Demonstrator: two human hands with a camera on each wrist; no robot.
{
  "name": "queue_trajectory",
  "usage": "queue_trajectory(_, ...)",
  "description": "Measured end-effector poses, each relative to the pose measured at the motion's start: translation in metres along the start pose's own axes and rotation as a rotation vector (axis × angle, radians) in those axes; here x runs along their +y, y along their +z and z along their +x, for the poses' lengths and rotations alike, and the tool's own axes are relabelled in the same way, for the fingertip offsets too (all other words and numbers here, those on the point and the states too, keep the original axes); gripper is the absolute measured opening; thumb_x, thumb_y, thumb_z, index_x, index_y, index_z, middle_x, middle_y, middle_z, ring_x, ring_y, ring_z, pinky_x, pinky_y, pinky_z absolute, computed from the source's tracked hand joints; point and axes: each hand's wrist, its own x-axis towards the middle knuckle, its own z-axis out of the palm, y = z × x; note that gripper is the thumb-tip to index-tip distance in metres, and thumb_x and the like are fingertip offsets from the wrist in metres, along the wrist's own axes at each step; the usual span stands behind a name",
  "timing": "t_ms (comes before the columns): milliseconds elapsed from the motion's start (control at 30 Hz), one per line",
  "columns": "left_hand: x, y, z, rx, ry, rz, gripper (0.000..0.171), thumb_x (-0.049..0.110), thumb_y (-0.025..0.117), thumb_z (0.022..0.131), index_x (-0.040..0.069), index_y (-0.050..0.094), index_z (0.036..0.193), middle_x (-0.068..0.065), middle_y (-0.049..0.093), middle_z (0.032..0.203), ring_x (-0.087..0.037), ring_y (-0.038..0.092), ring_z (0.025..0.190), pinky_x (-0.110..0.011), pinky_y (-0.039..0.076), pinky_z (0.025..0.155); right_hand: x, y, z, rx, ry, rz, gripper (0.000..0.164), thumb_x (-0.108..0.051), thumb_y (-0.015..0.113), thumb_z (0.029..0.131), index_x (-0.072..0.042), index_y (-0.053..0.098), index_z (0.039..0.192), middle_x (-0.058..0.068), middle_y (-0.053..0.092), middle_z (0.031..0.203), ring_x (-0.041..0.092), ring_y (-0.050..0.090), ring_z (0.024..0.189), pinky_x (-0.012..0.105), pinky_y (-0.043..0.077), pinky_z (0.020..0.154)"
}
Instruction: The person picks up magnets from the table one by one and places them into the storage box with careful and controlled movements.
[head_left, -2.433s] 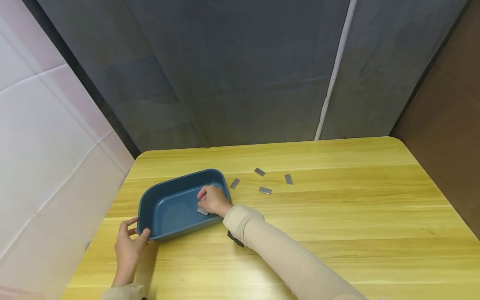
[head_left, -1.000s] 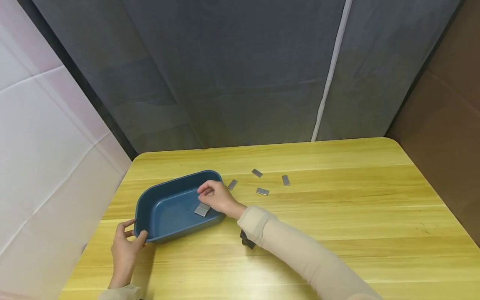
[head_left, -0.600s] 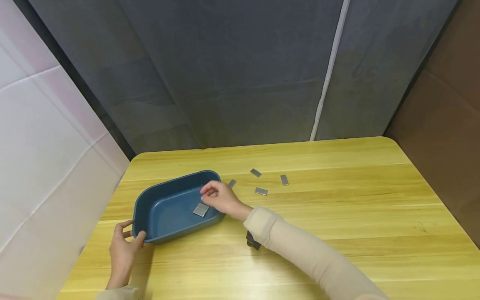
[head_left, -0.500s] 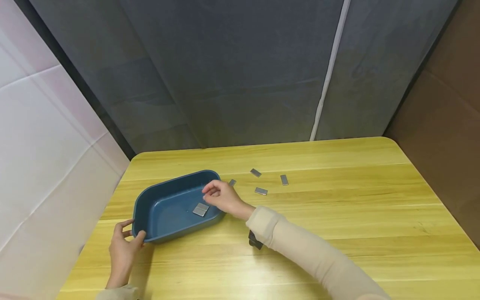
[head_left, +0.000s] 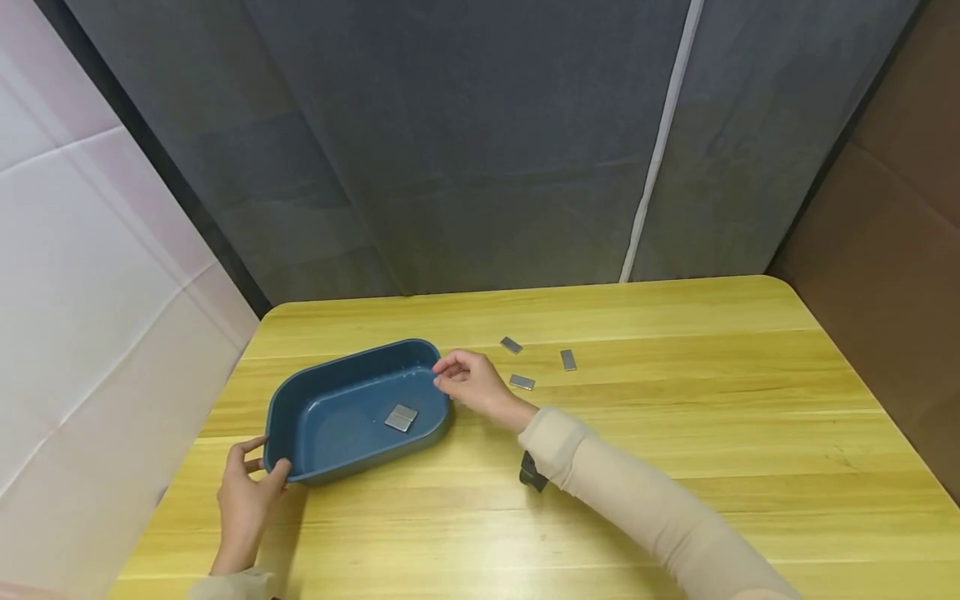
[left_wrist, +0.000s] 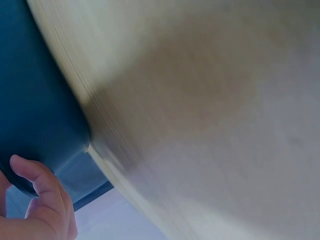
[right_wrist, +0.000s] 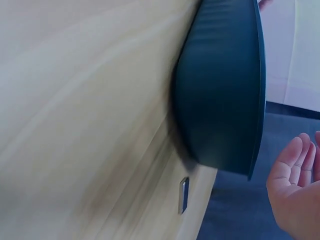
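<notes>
A dark blue plastic basin [head_left: 345, 417] stands on the table, and two small silver metal bars [head_left: 401, 418] lie side by side inside it. At its near left corner my left hand [head_left: 246, 500] pinches the rim between thumb and fingers, as the left wrist view also shows. My right hand [head_left: 480, 387] hovers over the basin's right rim with fingers loosely bent and nothing between them. In the right wrist view one more metal bar [right_wrist: 184, 196] lies on the table beside the basin; my right hand hides it in the head view.
To the right of my right hand, three loose metal bars lie on the wooden table [head_left: 675, 433]: a back one [head_left: 512, 345], a front one [head_left: 522, 382] and a right one [head_left: 568, 360]. A grey cloth wall [head_left: 465, 150] rises behind the table.
My right hand has lifted out of the basin and moved right to its rim, uncovering the two bars inside. My left hand keeps its grip on the basin.
</notes>
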Motion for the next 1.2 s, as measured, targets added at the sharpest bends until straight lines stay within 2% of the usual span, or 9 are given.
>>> queue_trajectory(100,0.0,0.0,0.0,-0.005,-0.008,-0.004,0.046,0.011,0.057,0.076,0.009,0.044,0.12,-0.016,0.055,0.087,-0.012,0.057,0.043,-0.022,0.049,0.041,-0.006,-0.006,-0.006,0.014,0.031,-0.001,0.019,0.002,0.054,0.082,0.01,0.055,0.099,0.013,0.056,0.087,0.032,0.056,0.082,0.043,0.049,0.075)
queue_trajectory(167,0.0,0.0,0.0,-0.01,-0.012,-0.006,0.046,0.011,0.057,0.076,0.009,0.044,0.12,-0.017,0.055,0.088,-0.013,0.057,0.044,-0.022,0.049,0.041,-0.002,-0.011,-0.007,0.019,0.042,0.002,0.02,0.003,0.053,0.082,0.012,0.054,0.1,0.014,0.056,0.089,0.03,0.056,0.08,0.043,0.049,0.075)
queue_trajectory(400,0.004,0.0,-0.001,-0.02,-0.028,-0.002,0.046,0.01,0.057,0.076,0.009,0.043,0.121,-0.014,0.054,0.087,-0.012,0.057,0.044,-0.021,0.049,0.042,0.008,-0.027,-0.012,0.032,0.075,-0.009,0.019,0.001,0.052,0.083,0.009,0.054,0.101,0.018,0.056,0.094,0.016,0.055,0.072,0.026,0.05,0.066)
queue_trajectory(567,0.015,-0.005,-0.006,-0.032,-0.006,-0.05,0.045,0.008,0.059,0.075,0.005,0.043,0.118,-0.011,0.053,0.079,-0.012,0.056,0.042,-0.02,0.047,0.039,0.013,-0.037,-0.017,0.052,0.083,-0.034,0.017,0.0,0.053,0.083,0.006,0.055,0.099,0.015,0.056,0.093,0.032,0.056,0.081,0.04,0.05,0.074)
queue_trajectory(667,0.021,-0.008,-0.009,-0.047,-0.005,-0.064,0.046,0.008,0.058,0.076,0.003,0.042,0.118,-0.013,0.053,0.081,-0.012,0.056,0.042,-0.02,0.047,0.039,0.014,-0.042,-0.019,0.054,0.089,-0.033,0.018,0.001,0.053,0.083,0.006,0.055,0.1,0.016,0.056,0.094,0.039,0.054,0.087,0.048,0.047,0.078)
queue_trajectory(833,0.021,-0.006,-0.009,-0.049,-0.019,-0.036,0.046,0.009,0.056,0.076,0.006,0.042,0.12,-0.019,0.054,0.089,-0.012,0.057,0.044,-0.02,0.048,0.041,0.016,-0.049,-0.023,0.06,0.116,-0.043,0.018,0.0,0.052,0.083,0.006,0.054,0.1,0.016,0.055,0.095,0.041,0.052,0.09,0.048,0.046,0.079)
queue_trajectory(1000,0.016,-0.003,-0.006,-0.04,-0.018,-0.032,0.046,0.01,0.056,0.076,0.009,0.043,0.12,-0.019,0.054,0.089,-0.013,0.057,0.044,-0.021,0.048,0.041,0.025,-0.059,-0.023,0.071,0.136,-0.067,0.019,0.0,0.053,0.083,0.005,0.054,0.101,0.014,0.055,0.095,0.033,0.055,0.085,0.045,0.047,0.079)
queue_trajectory(1100,0.012,-0.002,-0.003,-0.035,-0.017,-0.027,0.046,0.011,0.056,0.076,0.009,0.043,0.12,-0.018,0.054,0.089,-0.013,0.057,0.044,-0.022,0.049,0.042,0.039,-0.066,-0.019,0.093,0.151,-0.068,0.021,-0.003,0.055,0.082,0.005,0.055,0.102,0.011,0.056,0.095,0.021,0.054,0.08,0.044,0.048,0.078)
queue_trajectory(1200,0.007,0.0,-0.001,-0.033,-0.021,-0.016,0.046,0.011,0.056,0.076,0.01,0.043,0.121,-0.017,0.054,0.09,-0.013,0.058,0.045,-0.022,0.049,0.043,0.053,-0.071,-0.015,0.115,0.172,-0.064,0.023,-0.005,0.057,0.082,0.005,0.054,0.103,0.009,0.056,0.093,0.016,0.053,0.077,0.042,0.049,0.077)
